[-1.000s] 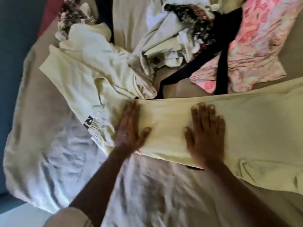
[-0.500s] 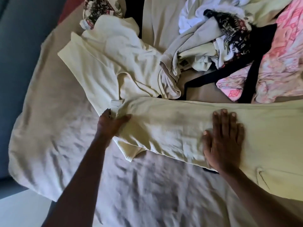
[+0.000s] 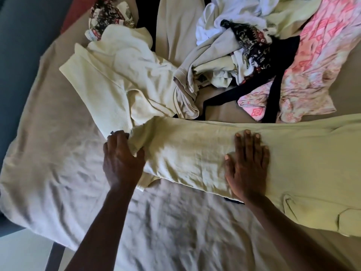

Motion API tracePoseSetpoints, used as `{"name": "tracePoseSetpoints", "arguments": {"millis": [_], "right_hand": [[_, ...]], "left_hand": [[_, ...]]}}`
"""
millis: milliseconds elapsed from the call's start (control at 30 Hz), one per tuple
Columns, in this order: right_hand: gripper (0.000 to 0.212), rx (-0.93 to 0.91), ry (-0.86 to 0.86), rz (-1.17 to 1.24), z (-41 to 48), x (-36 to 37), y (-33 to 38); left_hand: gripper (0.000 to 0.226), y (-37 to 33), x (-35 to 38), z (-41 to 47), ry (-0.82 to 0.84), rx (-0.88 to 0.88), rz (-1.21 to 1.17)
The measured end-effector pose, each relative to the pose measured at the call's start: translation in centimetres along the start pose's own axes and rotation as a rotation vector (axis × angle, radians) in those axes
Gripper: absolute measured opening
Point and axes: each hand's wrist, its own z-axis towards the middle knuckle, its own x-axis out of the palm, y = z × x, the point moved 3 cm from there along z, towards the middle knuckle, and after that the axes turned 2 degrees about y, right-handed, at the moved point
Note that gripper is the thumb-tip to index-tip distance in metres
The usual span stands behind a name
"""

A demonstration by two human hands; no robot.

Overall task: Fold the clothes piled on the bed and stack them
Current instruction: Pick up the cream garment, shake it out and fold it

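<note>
Your left hand [image 3: 122, 159] grips the bunched left end of the yellow garment [image 3: 185, 153]: the thumb lies over the fabric on the near side and the fingers curl round it from behind. Your right hand [image 3: 247, 165] lies flat on the same garment further along, fingers straight and close together, palm pressing down.

The yellow garment stretches in a long band across the bed [image 3: 58, 163], from your left hand out past the right edge of the view. A pocket shows on it near your right forearm, and a small dark edge peeks out from under it at your right wrist.

Just behind your left hand lies a cream top [image 3: 117, 79], partly spread, its near corner touching the garment's bunched end. Beyond the band sits the unfolded pile [image 3: 214, 55] of white, grey and patterned pieces. A black strap [image 3: 220, 96] trails out of it, and a pink cloth [image 3: 312, 71] lies to its right. A floral cloth [image 3: 109, 16] lies at the far left, behind the cream top.
</note>
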Motion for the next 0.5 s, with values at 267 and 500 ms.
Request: {"name": "tracePoseSetpoints", "arguments": {"millis": [267, 500], "right_hand": [[0.06, 0.003, -0.001, 0.289, 0.2, -1.1, -0.3], [0.037, 0.656, 0.081, 1.61, -0.4, -7.5, -6.5]], "left_hand": [[0.053, -10.1, 1.7, -7.0, 0.244, -0.084, -0.257], [0.049, -23.5, 3.2, -12.4, 0.511, -0.174, -0.729]]}}
